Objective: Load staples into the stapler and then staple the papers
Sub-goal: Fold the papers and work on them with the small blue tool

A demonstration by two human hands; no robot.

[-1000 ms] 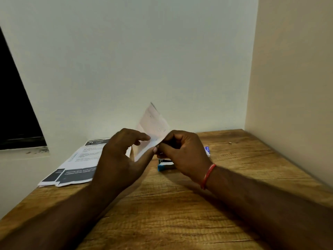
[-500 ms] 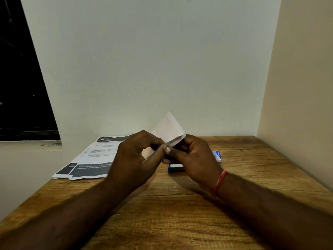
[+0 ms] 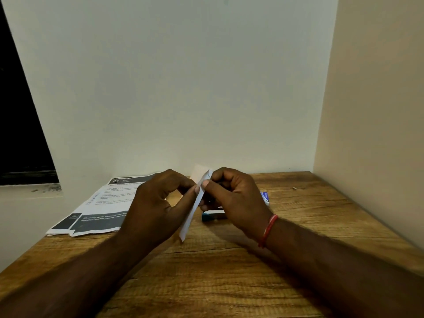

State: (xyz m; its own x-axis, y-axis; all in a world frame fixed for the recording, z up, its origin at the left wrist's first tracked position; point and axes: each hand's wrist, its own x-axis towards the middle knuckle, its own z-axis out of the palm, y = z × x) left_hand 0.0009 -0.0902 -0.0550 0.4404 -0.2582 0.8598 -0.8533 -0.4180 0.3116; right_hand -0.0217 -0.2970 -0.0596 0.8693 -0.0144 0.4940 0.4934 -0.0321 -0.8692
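Observation:
Both hands hold a small folded white paper (image 3: 193, 208) above the wooden table (image 3: 229, 271). My left hand (image 3: 158, 203) pinches its upper edge with thumb and fingers. My right hand (image 3: 234, 198) grips the same edge from the right side. The paper hangs edge-on toward me, tilted down to the left. A blue stapler (image 3: 212, 215) lies on the table just behind my right hand, mostly hidden. A small blue and white staple box (image 3: 265, 197) peeks out to the right of that hand.
A stack of printed sheets (image 3: 101, 207) with dark bands lies at the back left of the table. White walls close the back and right side. A tiny loose piece (image 3: 294, 188) lies on the table at the far right.
The paper, held up as a wide flap behind the hands a second ago, is folded narrower and turned edge-on, hanging down between my hands. Both hands stayed pinched on it.

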